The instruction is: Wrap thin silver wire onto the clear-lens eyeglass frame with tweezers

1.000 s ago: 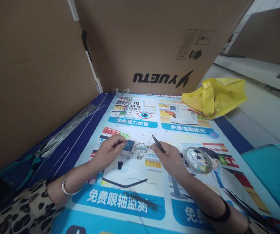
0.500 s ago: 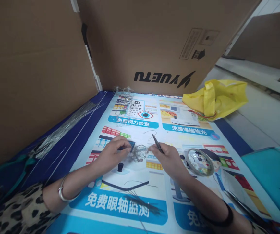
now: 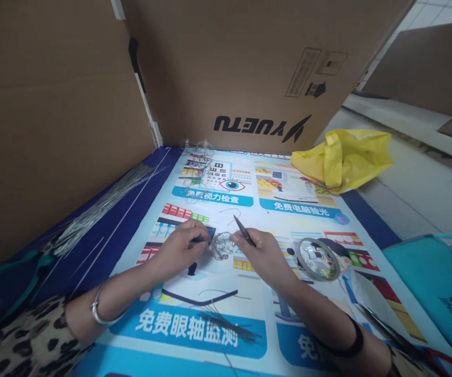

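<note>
Near the middle of the printed mat, my left hand (image 3: 184,246) is closed on the left side of a small tangled wire piece (image 3: 221,246). My right hand (image 3: 259,251) is closed round dark pointed tweezers (image 3: 244,230), whose tip points up and to the left. Its thumb and finger are at the right edge of the wire piece. A thin curved wire (image 3: 230,211) lies just beyond the tweezers' tip. Toward me lies a bundle of dark thin wires (image 3: 229,324). Right of my right hand sits a round clear dish (image 3: 318,259) with small beads in it.
Cardboard panels (image 3: 218,68) stand behind and to the left. Silvery wires (image 3: 96,209) and teal-handled pliers (image 3: 33,267) lie left. More wirework (image 3: 198,157) is at the back. A yellow bag (image 3: 343,159), a teal pouch (image 3: 430,288) and scissors (image 3: 390,327) are at right.
My right hand has moved slightly left, closer against the wire piece, with the tweezers in it. The whole view has shifted a little; my left hand stays on the wire piece.
</note>
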`<state>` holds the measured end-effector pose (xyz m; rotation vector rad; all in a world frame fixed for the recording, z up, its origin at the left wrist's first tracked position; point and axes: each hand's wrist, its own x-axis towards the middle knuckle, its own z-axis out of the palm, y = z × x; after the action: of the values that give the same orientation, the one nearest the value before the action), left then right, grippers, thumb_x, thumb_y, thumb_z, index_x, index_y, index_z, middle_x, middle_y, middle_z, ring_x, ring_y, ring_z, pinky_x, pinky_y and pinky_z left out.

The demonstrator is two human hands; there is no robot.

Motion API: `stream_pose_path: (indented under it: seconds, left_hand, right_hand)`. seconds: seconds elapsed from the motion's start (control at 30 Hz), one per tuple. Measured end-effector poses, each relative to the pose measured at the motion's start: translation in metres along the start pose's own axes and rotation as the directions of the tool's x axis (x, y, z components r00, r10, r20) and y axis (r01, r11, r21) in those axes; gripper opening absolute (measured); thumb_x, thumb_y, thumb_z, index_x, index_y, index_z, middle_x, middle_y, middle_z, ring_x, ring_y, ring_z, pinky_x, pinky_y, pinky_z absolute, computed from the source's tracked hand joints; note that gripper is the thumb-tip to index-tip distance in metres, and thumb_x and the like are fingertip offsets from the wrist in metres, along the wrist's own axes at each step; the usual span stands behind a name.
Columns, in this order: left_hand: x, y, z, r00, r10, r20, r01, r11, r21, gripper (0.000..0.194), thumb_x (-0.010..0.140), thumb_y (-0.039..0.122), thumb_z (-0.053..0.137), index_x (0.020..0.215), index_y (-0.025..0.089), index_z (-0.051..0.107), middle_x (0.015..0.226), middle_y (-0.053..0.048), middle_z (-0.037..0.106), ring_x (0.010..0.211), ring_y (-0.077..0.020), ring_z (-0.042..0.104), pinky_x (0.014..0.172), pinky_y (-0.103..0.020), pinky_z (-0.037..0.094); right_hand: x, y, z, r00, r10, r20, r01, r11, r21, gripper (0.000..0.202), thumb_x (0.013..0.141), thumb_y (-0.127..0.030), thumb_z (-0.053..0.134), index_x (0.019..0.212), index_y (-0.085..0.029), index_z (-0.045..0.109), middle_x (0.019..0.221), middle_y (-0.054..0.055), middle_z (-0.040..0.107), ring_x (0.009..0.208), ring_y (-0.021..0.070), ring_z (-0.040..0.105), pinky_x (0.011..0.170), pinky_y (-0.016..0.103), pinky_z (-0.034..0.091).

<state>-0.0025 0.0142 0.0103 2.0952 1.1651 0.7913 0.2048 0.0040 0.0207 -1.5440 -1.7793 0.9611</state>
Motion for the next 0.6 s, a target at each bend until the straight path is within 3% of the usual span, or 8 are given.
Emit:
stream_pose_path:
  seconds: [0.33, 0.6]
  left_hand:
    - [0.0028, -0.0022, -0.0014, 0.999, 0.027, 0.036, -0.026, 0.999, -0.041, 0.016, 0.081, 0.009, 0.044, 0.071, 0.017, 0.054, 0.079, -0.001, 0.054, 0.079, -0.0138, 0.051, 0.073, -0.028, 0.041]
    - [0.0042, 0.0009, -0.0040, 0.994, -0.016, 0.110, 0.020, 0.999, -0.033, 0.016, 0.082, 0.011, 0.041, 0.075, 0.018, 0.053, 0.076, 0.001, 0.054, 0.073, -0.0130, 0.049, 0.067, -0.025, 0.037]
  right_hand:
    - [0.0035, -0.0053, 0.0078, 0.999, -0.018, -0.036, 0.015, 0.997, -0.081, 0.033, 0.081, -0.045, 0.045, 0.062, -0.018, 0.050, 0.053, -0.004, 0.037, 0.053, 0.0106, 0.038, 0.048, 0.022, 0.027]
    - [0.0049, -0.0057, 0.0095, 0.999, -0.039, -0.033, 0.035, 0.993, -0.114, 0.035, 0.082, -0.044, 0.044, 0.059, -0.018, 0.048, 0.053, -0.004, 0.041, 0.053, 0.0110, 0.040, 0.048, 0.022, 0.027]
